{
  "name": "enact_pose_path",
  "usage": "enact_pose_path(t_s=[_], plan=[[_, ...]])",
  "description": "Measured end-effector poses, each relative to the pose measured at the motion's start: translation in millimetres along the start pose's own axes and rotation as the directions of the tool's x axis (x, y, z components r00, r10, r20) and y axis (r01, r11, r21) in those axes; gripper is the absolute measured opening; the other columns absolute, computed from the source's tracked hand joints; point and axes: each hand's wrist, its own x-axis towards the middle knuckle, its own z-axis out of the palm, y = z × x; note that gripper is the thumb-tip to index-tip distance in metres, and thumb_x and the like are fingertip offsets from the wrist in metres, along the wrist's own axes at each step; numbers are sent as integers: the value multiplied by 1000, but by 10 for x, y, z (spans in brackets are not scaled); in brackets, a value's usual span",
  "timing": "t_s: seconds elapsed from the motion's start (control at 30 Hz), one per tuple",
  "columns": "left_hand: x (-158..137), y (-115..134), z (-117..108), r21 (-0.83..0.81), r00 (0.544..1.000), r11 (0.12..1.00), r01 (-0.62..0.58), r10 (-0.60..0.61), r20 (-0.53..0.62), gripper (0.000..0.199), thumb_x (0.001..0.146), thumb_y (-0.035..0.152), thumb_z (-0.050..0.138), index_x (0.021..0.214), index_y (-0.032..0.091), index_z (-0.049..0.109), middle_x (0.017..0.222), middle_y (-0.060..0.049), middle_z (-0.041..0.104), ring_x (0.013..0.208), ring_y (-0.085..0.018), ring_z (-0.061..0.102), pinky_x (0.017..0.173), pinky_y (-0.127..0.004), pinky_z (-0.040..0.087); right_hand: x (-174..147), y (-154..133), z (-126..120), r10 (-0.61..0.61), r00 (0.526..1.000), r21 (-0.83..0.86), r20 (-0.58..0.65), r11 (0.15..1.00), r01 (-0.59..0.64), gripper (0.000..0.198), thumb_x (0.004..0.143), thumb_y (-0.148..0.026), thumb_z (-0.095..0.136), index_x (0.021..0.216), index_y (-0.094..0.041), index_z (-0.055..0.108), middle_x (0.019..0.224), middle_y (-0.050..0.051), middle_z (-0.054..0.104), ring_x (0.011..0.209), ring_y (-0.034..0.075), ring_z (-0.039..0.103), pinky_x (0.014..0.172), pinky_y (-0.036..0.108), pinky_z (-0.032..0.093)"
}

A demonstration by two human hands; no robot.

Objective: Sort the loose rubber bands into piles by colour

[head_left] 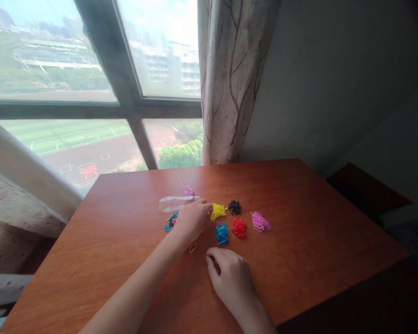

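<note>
Small loom-type rubber bands lie in loose piles sorted by colour. My left hand (pixel 195 217) reaches across the table, its bent fingertips at the left edge of the yellow pile (pixel 218 211); what they pinch, if anything, is hidden. My right hand (pixel 231 270) rests curled on the table just below the blue pile (pixel 222 234), with nothing seen in its fingers. Beside the blue one is a red pile (pixel 238 227), with black bands (pixel 234 207) behind it and pink bands (pixel 261 222) further right. Mixed bands (pixel 172 221) are partly covered by my left hand.
A single yellow band (pixel 193 247) lies by my left forearm. Behind my left hand are a clear plastic item (pixel 172 204) and a small pink object (pixel 189 190). The wooden table (pixel 316 232) meets a window and a curtain (pixel 233 83) at the back.
</note>
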Motion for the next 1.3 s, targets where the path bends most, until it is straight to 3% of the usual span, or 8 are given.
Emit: enact_pose_path(t_s=[0.4, 0.73, 1.03, 1.3], plan=[[-104, -72, -55, -30, 997, 998, -53, 51, -65, 21, 90, 24, 48, 87, 23, 69, 90, -4, 67, 77, -17, 65, 62, -24, 41, 3, 1, 0, -17, 1000, -16, -2, 1000, 17, 18, 87, -12, 51, 83, -23, 64, 74, -1, 68, 68, 14, 63, 62, 22, 35], [-767, -451, -97, -148, 991, 989, 9, -28, -132, 18, 91, 27, 48, 96, 26, 66, 101, -1, 70, 81, -16, 67, 67, -24, 44, -4, -13, 8, -12, 1000, -37, 11, 999, 13, 16, 89, -14, 50, 85, -24, 62, 77, -1, 69, 70, 14, 63, 62, 23, 33], [-1304, -608, 46, -189, 988, 972, 140, -148, -29, 24, 93, 35, 43, 88, 27, 65, 90, 2, 68, 76, -15, 66, 66, -23, 43, 68, -88, 26, 8, 999, -90, 44, 996, -4, 14, 89, -13, 53, 84, -24, 59, 74, -2, 68, 67, 14, 62, 59, 25, 29], [-1458, -560, 238, -233, 983, 955, 183, -185, 14, 22, 94, 36, 44, 93, 29, 65, 95, 2, 65, 80, -15, 67, 69, -23, 45, 99, -153, 51, 23, 995, -102, 92, 995, -14, 14, 89, -11, 56, 84, -24, 60, 76, -3, 68, 70, 14, 63, 59, 25, 29]])
